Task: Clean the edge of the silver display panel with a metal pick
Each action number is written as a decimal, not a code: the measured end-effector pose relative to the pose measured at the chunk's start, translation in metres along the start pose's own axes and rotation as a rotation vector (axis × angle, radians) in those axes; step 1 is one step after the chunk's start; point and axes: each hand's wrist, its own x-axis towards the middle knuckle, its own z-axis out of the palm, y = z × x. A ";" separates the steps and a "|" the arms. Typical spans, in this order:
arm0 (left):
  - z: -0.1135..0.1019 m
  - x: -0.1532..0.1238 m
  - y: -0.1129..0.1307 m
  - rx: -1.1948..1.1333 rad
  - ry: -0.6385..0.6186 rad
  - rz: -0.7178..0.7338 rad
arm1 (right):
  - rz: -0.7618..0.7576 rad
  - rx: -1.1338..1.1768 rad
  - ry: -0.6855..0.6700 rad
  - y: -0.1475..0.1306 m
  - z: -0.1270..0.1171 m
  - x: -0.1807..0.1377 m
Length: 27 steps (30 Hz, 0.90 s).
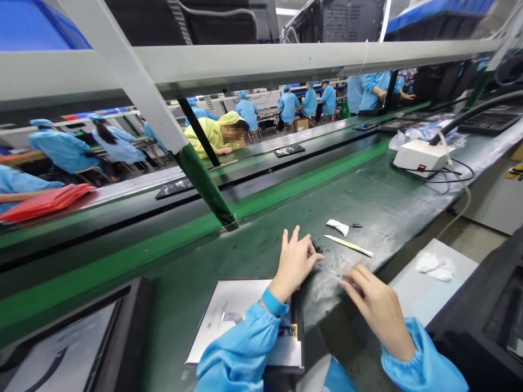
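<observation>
My left hand (295, 262) rests flat on the green bench (368, 201) with its fingers spread, fingertips beside a small pile of dark specks (319, 249). Its wrist lies over a flat grey panel in a black frame (232, 318). My right hand (373, 305) hovers just right of it, fingers curled around a thin metal tool (339, 274), likely tweezers; motion blurs it. A pale flat stick (348, 245) and a white scrap (338, 226) lie just beyond the hands.
A white box with a red switch (420, 154), cable and black hose sits far right. Another framed panel (81, 343) lies at the left. A green post (204, 185) rises from the bench. White wipes (435, 265) rest on a side surface. Workers in blue sit beyond the conveyor.
</observation>
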 end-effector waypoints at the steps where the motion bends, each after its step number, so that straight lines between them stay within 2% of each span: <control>1: 0.000 0.002 0.001 0.025 0.001 0.028 | 0.009 0.042 -0.018 -0.003 0.002 -0.010; 4: -0.003 0.003 0.003 0.096 0.002 0.102 | 0.009 0.151 -0.036 -0.015 0.009 -0.037; 7: -0.009 -0.015 0.000 0.149 0.003 0.131 | 0.036 0.220 -0.042 -0.025 0.017 -0.054; 11: -0.004 -0.081 -0.008 0.186 0.009 0.183 | 0.023 0.255 -0.042 -0.032 0.022 -0.061; 13: 0.010 -0.121 -0.010 0.160 0.045 0.266 | 0.013 0.253 -0.045 -0.034 0.022 -0.061; 16: 0.033 -0.162 -0.012 0.164 0.052 0.248 | 0.010 0.239 -0.063 -0.038 0.021 -0.060; 21: 0.056 -0.179 -0.017 0.241 0.177 0.243 | -0.007 0.235 -0.036 -0.045 0.020 -0.060; 27: 0.066 -0.200 -0.022 0.199 0.198 0.281 | -0.025 0.266 0.003 -0.050 0.024 -0.071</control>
